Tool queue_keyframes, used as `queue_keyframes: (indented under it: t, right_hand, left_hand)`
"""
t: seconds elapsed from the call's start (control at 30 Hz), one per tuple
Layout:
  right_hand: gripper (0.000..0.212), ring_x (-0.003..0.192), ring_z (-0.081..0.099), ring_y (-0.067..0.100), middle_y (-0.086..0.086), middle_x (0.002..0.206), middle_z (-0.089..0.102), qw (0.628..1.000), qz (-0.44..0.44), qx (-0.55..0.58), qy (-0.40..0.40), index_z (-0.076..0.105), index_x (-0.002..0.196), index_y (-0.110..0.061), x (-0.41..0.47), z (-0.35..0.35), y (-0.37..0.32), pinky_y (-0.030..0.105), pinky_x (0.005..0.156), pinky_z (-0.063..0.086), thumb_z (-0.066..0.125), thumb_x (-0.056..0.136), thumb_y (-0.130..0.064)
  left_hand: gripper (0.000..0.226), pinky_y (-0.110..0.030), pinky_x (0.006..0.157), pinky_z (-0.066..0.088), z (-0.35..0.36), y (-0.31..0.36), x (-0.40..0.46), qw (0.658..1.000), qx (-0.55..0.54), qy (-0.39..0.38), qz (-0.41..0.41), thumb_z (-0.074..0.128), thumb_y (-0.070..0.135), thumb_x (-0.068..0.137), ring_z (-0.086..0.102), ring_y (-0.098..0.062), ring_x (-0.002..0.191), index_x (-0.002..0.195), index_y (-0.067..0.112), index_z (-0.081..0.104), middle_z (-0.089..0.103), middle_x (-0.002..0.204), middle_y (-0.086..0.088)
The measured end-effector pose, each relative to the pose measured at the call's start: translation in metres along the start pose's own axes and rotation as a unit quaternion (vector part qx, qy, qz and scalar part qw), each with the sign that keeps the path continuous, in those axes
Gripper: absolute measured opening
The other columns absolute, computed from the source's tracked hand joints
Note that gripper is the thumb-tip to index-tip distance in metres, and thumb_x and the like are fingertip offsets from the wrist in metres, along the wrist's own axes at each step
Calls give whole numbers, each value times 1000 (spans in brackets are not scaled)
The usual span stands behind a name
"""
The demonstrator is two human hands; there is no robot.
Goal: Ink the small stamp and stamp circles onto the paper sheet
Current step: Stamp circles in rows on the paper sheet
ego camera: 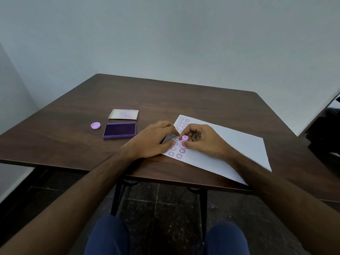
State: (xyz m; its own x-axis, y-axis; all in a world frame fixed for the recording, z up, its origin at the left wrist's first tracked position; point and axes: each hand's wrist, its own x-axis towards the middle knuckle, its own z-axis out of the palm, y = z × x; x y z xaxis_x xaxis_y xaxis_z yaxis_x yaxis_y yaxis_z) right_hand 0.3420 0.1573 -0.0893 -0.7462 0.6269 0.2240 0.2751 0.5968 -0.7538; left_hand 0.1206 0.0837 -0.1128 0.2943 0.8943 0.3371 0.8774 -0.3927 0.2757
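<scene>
A white paper sheet lies on the right half of the brown table, with several purple round stamp marks along its left side. My right hand pinches a small pink stamp between thumb and fingers, and the stamp's base rests on the paper among the marks. My left hand lies flat, fingers spread, on the sheet's left edge and hides some marks. An open purple ink pad sits left of my hands.
The ink pad's white lid lies just behind the pad. A small pink round cap sits left of the pad. The table's near edge runs just under my forearms. A dark object stands beyond the table's right side.
</scene>
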Motion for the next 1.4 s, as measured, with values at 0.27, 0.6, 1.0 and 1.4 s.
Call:
queue_keyframes:
  t: [0.27,0.6,1.0,1.4]
  right_hand:
    - [15,86,66,33,8,92,73,1000,9,6,-8,72,97,-13,0,0,-3,49,79,55,75,85,-21]
    - [13,79,66,20,3,90,73,999,6,-26,-32,70,96,-15,1,-1,-5,32,71,55,73,85,-23]
    - [7,83,57,22,8,96,68,927,-59,-295,-225,58,93,-7,24,-16,-47,31,74,42,60,92,-14]
    - [9,86,55,22,9,98,67,906,-54,-335,-252,53,90,-12,27,-15,-54,35,77,43,62,90,-12]
  left_hand:
    - [31,-34,100,42,-1,0,-1,1000,-3,-3,-2,52,36,97,47,-8,118,126,28,59,55,128,7]
    - [32,-28,102,35,0,0,1,1000,5,-18,-7,52,36,97,48,-7,125,126,27,59,56,138,6]
    - [36,-34,97,40,-3,4,-1,999,0,-35,-31,51,34,96,56,-13,110,129,22,57,63,124,3]
    - [43,-28,100,34,-4,7,-1,998,-8,-46,-49,51,37,96,56,-14,118,136,21,55,62,133,1]
